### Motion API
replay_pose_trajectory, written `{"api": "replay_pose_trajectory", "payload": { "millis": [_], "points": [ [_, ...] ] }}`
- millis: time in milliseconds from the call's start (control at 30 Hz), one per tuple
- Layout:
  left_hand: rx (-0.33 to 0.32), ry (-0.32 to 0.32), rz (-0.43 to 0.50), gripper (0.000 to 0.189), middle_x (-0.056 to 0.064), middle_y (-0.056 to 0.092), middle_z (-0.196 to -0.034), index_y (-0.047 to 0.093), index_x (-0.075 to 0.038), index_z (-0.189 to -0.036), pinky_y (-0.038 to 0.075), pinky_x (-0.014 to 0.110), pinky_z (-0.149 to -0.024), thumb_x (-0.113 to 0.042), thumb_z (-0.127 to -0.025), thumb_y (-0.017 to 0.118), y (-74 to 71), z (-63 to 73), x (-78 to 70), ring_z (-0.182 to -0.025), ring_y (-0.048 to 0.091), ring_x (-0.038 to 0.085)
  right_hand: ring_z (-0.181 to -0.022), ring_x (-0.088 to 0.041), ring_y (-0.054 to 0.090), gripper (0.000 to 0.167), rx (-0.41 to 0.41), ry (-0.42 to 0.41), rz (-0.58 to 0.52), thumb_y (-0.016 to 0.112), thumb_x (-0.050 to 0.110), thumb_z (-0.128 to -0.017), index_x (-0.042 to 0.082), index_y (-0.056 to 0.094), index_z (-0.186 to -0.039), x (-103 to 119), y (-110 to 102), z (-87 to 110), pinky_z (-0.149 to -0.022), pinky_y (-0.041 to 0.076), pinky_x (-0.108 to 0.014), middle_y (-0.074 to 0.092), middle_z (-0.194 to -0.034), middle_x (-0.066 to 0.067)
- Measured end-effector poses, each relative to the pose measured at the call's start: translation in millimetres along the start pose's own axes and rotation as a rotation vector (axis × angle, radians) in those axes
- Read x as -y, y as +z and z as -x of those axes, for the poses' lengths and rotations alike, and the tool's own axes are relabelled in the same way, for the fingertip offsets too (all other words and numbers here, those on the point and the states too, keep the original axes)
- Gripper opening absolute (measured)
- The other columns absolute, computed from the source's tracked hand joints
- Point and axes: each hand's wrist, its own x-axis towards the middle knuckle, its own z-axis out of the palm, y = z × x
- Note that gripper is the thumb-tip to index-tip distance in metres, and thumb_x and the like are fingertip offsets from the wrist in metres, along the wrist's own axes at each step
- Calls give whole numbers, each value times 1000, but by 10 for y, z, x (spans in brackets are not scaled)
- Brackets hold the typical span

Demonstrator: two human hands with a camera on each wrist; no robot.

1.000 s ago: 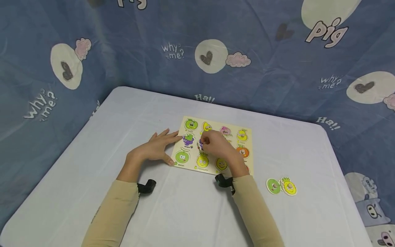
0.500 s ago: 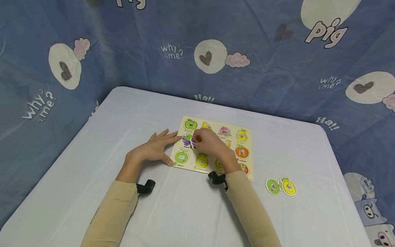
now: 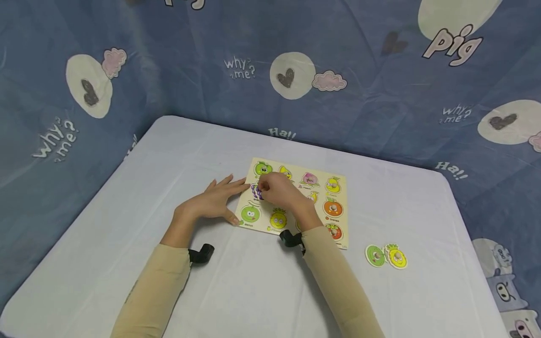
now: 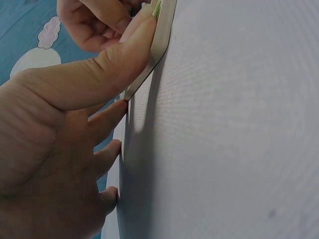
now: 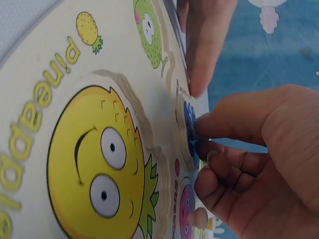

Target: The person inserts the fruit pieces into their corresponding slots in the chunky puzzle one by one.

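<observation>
A wooden fruit peg puzzle board [image 3: 265, 213] lies on the white-covered table. My left hand [image 3: 215, 202] rests along its left side, fingers spread; in the left wrist view the thumb [image 4: 119, 64] presses on the board's edge. Over the grape picture, my right hand [image 3: 281, 188] pinches a purple grape puzzle piece [image 5: 188, 124] between thumb and fingertips. The piece overlaps the grape space, and its knob is hidden by the fingers. Nearer me on the board are the printed pineapple space [image 5: 99, 164] and the melon space [image 5: 149, 35].
Two loose pieces, a green melon [image 3: 375, 256] and a yellow pineapple [image 3: 397, 257], lie side by side to the right of the board. Other pieces, including an orange [image 3: 333, 208] and a pear [image 3: 333, 185], sit in the board. A blue patterned cloth [image 3: 363, 112] hangs behind the table.
My right hand has moved left across the board with the grape piece, from beside the grape picture to over it. The left hand has stayed at the board's left side.
</observation>
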Motion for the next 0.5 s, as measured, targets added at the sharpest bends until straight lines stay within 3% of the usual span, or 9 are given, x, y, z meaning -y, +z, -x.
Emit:
{"api": "replay_pose_trajectory", "payload": {
  "millis": [500],
  "points": [
    [-1,11,-8,115,4,18,-168,29,-23,-158,-3,68,-121,-41,-62,90,10,-30,23,-156,0,37,-79,-15,55,13,-29,8,61,59,6,-93,11,70,-98,42,76,-87,-67,46,-24,65,-92,-1]
  ]
}}
